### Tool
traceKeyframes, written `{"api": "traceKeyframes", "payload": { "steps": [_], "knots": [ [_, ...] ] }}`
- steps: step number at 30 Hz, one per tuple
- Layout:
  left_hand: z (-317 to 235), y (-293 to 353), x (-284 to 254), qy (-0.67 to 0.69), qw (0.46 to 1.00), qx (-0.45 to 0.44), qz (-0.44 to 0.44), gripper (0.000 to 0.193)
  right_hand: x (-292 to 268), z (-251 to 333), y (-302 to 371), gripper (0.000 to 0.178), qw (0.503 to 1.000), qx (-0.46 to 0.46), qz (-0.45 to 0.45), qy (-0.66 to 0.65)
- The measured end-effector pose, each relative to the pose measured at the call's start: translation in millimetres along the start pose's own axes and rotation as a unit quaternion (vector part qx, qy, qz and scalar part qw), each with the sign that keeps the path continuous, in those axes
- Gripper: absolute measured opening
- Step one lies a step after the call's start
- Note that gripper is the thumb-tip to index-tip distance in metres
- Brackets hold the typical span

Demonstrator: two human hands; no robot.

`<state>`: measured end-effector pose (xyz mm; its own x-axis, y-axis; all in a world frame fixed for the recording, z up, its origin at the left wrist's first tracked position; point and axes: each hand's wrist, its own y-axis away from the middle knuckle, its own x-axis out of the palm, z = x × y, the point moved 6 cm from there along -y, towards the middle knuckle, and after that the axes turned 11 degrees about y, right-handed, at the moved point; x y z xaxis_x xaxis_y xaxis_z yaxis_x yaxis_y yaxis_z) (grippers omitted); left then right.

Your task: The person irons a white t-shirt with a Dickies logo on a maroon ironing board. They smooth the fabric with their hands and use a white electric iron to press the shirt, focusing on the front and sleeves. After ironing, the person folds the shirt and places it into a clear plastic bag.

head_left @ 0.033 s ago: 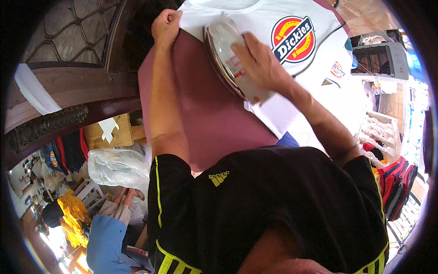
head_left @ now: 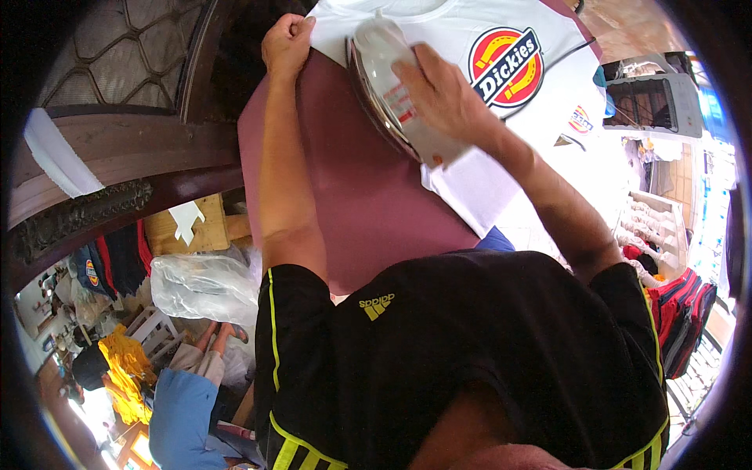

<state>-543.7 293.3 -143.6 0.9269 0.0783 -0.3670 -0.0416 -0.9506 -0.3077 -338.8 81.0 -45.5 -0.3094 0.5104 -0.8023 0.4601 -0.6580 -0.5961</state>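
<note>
White T-shirt with a round red, yellow and blue chest emblem lies spread over the far right part of a maroon ironing board, its lower part hanging off the board's right edge.

At the far left, a dark carved wooden frame curves past, with a white strip draped on it. Below it, on the near left, sit a clear plastic bag and a person in a blue top beside something yellow.

Left of centre, the left hand is closed into a fist, its fingers pressed together and pinching the left edge of the shirt near the collar, at the far end of the board. Its forearm runs straight along the board's left side.

To the right of it, the right hand is wrapped around the handle of a white electric iron, fingers curled shut on it. The iron rests on the shirt's left side, just left of the emblem, with its metal soleplate edge facing the bare board.

Further right, a grey crate-like box stands beyond the shirt, and red and black garments hang at the near right.
</note>
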Motion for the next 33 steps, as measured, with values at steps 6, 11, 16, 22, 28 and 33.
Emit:
{"api": "traceKeyframes", "payload": {
  "steps": [6,11,16,22,28,33],
  "knots": [
    [-12,8,-3,-0.009,0.999,0.039,-0.017,0.028,3,-8,-17,0.016,0.993,0.034,0.044,-0.103],
    [-16,9,-3,-0.016,0.998,0.062,-0.028,0.03,5,-14,-22,0.02,0.897,0.269,0.175,-0.304],
    [-15,5,0,-0.019,0.999,0.032,-0.008,0.031,21,-27,-47,0.025,0.945,0.149,0.136,-0.258],
    [-10,5,-1,-0.041,0.999,0.031,-0.018,0.034,-16,-9,17,0.02,0.865,0.31,0.209,-0.334],
    [-16,11,-3,-0.04,0.997,0.052,-0.046,0.032,-41,10,64,0.035,0.742,0.475,0.224,-0.416],
    [-20,7,-2,-0.059,0.994,0.078,-0.041,0.031,-18,-11,23,0.027,0.995,0.077,0.0,-0.061]
  ]
}}
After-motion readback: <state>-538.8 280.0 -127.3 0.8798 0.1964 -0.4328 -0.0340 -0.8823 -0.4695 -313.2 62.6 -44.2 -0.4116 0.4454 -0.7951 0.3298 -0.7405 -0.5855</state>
